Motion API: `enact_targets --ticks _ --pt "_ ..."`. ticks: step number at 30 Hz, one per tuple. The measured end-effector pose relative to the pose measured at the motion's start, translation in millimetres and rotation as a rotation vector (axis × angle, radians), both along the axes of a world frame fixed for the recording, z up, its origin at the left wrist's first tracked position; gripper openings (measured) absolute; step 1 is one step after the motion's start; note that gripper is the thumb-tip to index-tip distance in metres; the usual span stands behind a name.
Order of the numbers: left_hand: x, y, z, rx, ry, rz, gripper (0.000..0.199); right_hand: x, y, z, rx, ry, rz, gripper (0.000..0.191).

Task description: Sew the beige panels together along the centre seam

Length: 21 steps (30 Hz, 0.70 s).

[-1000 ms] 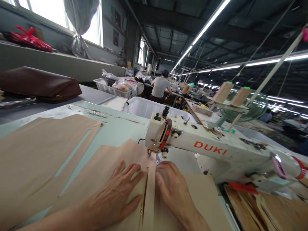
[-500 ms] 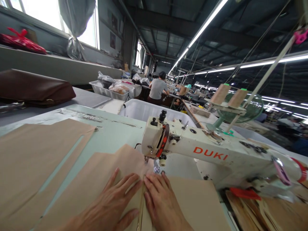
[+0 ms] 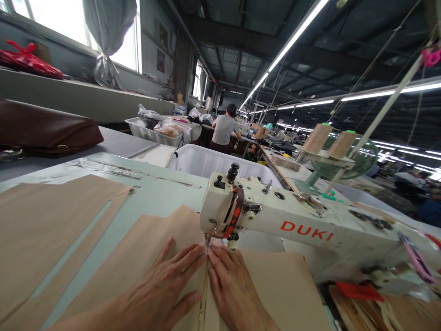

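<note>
My left hand [image 3: 168, 280] lies flat on a beige sheet of material [image 3: 148, 239], fingers stretched out and thumb apart. My right hand [image 3: 234, 280] presses flat on the same material just across a narrow lengthwise strip [image 3: 204, 299] with a gold-coloured line, perhaps a zipper. Both sets of fingertips are close in front of the needle area [image 3: 207, 241] of a white sewing machine [image 3: 220, 202] lettered DUKI. The material's front part runs under the machine head, which hides the exact stitching point. Another beige piece [image 3: 62, 216] with a long slit lies to the left.
A white bin [image 3: 220, 158] stands behind the machine. At far left is a dark brown leather-like item [image 3: 44, 126]. Thread cones [image 3: 317, 138] and a green fan [image 3: 358, 156] stand at right. Pink-handled snips [image 3: 416, 259] rest by the machine. A person [image 3: 225, 126] sits farther back.
Both hands and the beige material have slid slightly forward, so the fingertips are closer to the needle. The camera view has shifted a little.
</note>
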<state>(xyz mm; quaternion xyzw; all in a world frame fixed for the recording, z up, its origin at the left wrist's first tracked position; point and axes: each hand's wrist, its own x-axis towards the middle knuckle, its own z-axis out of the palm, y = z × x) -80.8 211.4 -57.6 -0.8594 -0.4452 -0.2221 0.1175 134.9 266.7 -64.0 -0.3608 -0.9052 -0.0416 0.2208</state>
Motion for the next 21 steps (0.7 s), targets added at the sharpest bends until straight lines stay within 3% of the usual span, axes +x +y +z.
enact_targets --ticks 6,14,21 --pt "-2 1 2.1 0.019 0.063 -0.011 0.070 1 0 5.6 -0.063 0.026 0.019 0.041" --pt "-5 6 -5.1 -0.014 0.005 -0.049 0.072 2 0 16.1 -0.181 0.022 0.011 0.041" --pt "-7 17 -9.5 -0.064 0.009 -0.053 0.065 -2 7 14.7 -0.179 0.005 0.004 0.041"
